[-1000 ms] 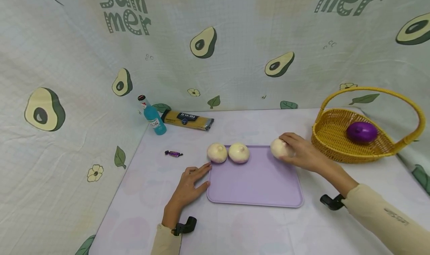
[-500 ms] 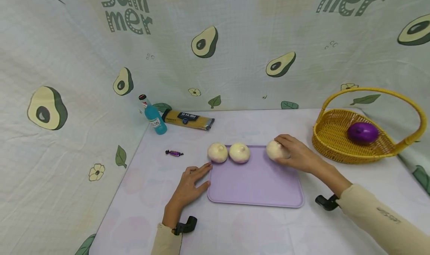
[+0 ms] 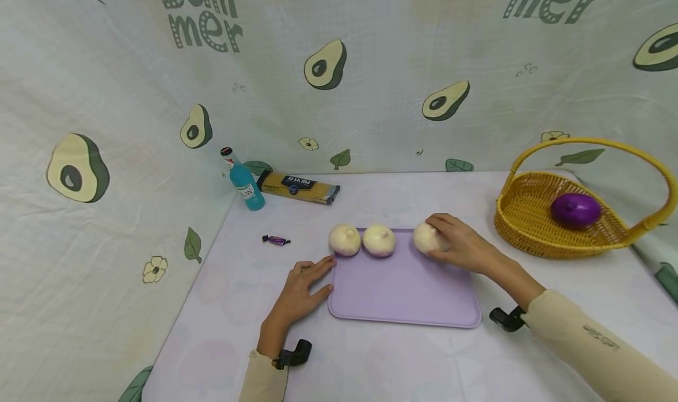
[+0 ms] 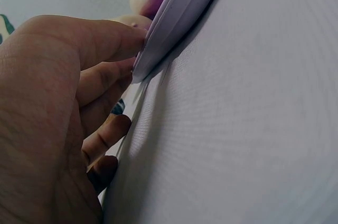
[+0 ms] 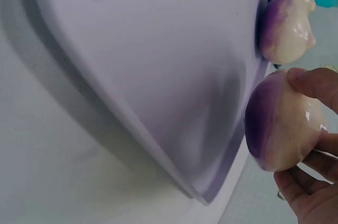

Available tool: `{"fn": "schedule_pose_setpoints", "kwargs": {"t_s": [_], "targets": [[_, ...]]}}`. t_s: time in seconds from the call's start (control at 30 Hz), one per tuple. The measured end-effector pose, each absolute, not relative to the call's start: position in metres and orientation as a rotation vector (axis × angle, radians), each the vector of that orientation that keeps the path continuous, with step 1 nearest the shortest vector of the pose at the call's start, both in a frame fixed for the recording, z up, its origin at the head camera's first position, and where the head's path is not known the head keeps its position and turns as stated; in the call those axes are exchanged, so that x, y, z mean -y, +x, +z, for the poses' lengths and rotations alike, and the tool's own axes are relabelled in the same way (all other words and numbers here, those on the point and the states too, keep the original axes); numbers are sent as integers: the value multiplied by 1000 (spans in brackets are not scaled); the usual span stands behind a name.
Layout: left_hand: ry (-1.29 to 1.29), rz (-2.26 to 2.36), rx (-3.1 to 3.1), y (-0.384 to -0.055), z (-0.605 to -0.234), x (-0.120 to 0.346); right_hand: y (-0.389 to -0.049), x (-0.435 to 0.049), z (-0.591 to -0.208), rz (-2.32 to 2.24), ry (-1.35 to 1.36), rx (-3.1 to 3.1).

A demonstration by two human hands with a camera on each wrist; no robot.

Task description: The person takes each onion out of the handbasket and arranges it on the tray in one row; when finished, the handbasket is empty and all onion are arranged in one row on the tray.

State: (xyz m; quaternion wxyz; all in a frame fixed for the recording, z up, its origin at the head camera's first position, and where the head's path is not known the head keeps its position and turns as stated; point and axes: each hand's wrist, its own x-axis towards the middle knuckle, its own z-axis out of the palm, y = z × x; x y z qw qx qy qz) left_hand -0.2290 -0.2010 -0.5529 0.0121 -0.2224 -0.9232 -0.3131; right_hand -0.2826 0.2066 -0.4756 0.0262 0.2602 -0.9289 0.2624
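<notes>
My right hand [image 3: 466, 246] grips a white-and-purple turnip [image 3: 428, 238] at the back edge of the lilac tray [image 3: 402, 296]. In the right wrist view, the thumb and fingers curl round this turnip [image 5: 282, 123], its purple side towards the tray. Whether it touches the tray I cannot tell. Two more turnips, a left one [image 3: 344, 240] and a second [image 3: 379, 241], sit side by side at the tray's back left corner. My left hand [image 3: 298, 293] lies at the tray's left side, thumb and forefinger touching its rim [image 4: 171, 23] with the fingers spread.
A yellow wicker basket [image 3: 535, 246] with a tall handle stands at the right, holding a shiny purple vegetable [image 3: 575, 210]. At the back left are a blue bottle [image 3: 247, 187] and a pasta packet [image 3: 299, 189]. A wrapped candy [image 3: 276, 240] lies left of the tray.
My right hand has moved left with the turnip along the tray's back edge, closer to the other two. The left hand has stayed at the rim.
</notes>
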Motion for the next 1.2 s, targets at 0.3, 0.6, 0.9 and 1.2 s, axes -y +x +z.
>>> {"fn": "schedule_pose_setpoints", "kwargs": {"t_s": [0.3,0.6,0.9,1.2], "targets": [[-697,-993,2893,-228,-548,200,-285,-198,-476,797,814,2884],[-705,-989,2869,-230,-550,200,-286,-192,-479,815,815,2885],[-682,-984,2890,-231,-552,201,-288,-186,-481,835,840,2877],[-670,-985,2891,-230,-553,201,-290,-181,-484,835,853,2890]]}}
